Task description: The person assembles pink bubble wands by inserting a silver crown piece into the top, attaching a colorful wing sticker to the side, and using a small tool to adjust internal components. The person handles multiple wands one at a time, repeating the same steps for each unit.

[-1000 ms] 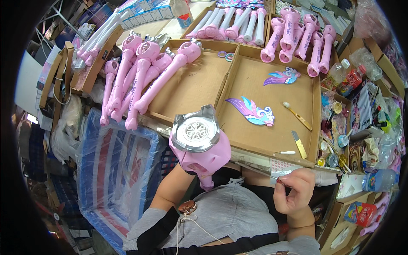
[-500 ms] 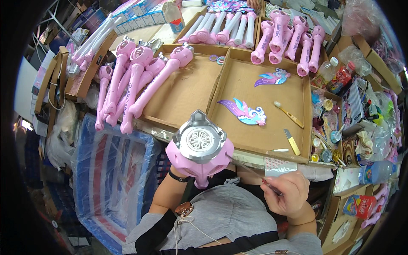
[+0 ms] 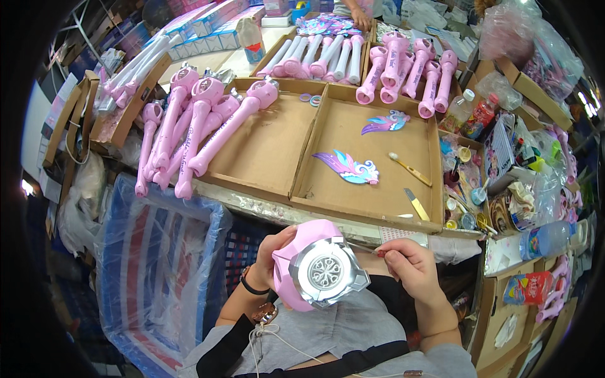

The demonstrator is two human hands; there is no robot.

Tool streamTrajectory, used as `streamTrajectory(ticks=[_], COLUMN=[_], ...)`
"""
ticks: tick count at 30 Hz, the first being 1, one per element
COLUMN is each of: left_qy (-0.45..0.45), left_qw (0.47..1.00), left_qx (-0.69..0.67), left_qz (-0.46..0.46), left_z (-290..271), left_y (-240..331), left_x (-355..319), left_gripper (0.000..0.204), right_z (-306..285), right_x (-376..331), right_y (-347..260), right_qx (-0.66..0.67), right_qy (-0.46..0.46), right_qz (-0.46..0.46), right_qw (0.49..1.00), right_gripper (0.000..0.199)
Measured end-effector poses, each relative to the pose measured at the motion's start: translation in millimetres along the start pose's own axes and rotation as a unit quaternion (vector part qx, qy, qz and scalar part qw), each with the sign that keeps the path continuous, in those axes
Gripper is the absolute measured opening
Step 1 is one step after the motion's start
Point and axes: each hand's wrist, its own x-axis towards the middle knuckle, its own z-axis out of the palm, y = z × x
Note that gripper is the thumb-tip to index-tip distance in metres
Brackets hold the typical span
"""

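My left hand (image 3: 270, 255) is wrapped round the pink body of a toy wand (image 3: 285, 259) in front of my chest. Its silver head (image 3: 328, 272), with a round openwork grille, faces up and toward the right. Between the thumb and fingers of my right hand (image 3: 408, 268) is a thin rod-like tool (image 3: 380, 252) with a reddish grip. The tool's narrow end points left at the wand's silver and pink edge; I cannot tell whether it touches. The wand's handle is hidden below the head.
A cardboard tray (image 3: 252, 170) holds wing-shaped pieces (image 3: 348, 169), a toothbrush (image 3: 409, 170) and a cutter knife (image 3: 416, 205). Pink wands (image 3: 205, 120) lean on its left; more lie behind. Paint pots (image 3: 467, 220) stand at right, a plastic-lined crate (image 3: 161, 271) at left. Another person's hand (image 3: 361, 19) is far back.
My left hand has tilted the wand's head to the right and lowered it, so that hand now shows. My right hand has moved slightly up and left with the tool.
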Motion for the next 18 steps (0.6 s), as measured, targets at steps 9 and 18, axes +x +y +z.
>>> streamTrajectory(ticks=[9, 18], left_qy=[-0.141, -0.087], left_qw=[0.78, 0.912], left_qx=[0.523, 0.369], left_qz=[0.314, 0.155], left_z=[-29.1, -13.5], left_y=[9.4, -24.9], left_x=[-29.4, -21.8], left_gripper=[0.119, 0.119], right_z=[-2.5, -14.4], right_x=[-2.0, -14.9], right_y=[29.4, 57.8], right_qx=[0.196, -0.421], right_qy=[-0.144, -0.013], right_qz=[0.276, -0.167], right_qw=[0.93, 0.892], right_gripper=[0.029, 0.023])
